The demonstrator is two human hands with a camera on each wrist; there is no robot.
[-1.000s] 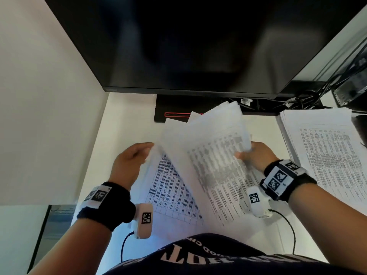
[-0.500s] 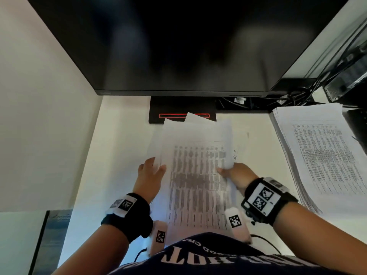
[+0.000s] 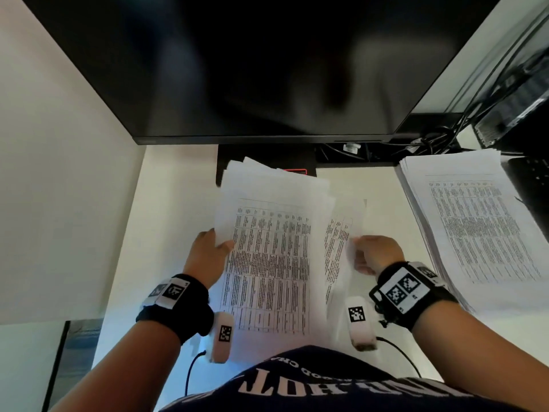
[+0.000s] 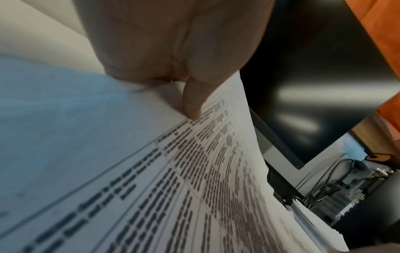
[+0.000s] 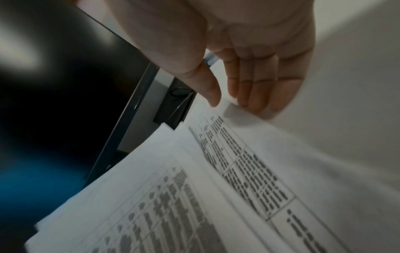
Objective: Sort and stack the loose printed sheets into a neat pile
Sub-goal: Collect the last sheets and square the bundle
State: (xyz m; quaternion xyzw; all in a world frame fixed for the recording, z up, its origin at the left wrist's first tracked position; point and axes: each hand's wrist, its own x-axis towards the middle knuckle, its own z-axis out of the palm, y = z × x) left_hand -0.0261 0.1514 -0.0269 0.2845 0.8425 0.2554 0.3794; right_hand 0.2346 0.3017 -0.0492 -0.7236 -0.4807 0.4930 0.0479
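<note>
Since 0.5 s ago the right hand [image 3: 375, 254] has slid off the held sheets [image 3: 267, 263], fingers straight against a loose sheet [image 3: 341, 233] at the right edge. Left hand [image 3: 208, 257] pinches the batch, thumb on top. Edges uneven, needs squaring. Neat pile [image 3: 475, 227] far right; bare desk [image 3: 383, 209] btwn.

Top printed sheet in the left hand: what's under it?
More sheets lie under the top printed sheet, edges fanned out at the far end and right, near the right hand. Left hand pinches its edge. Desk beneath is hidden.
</note>
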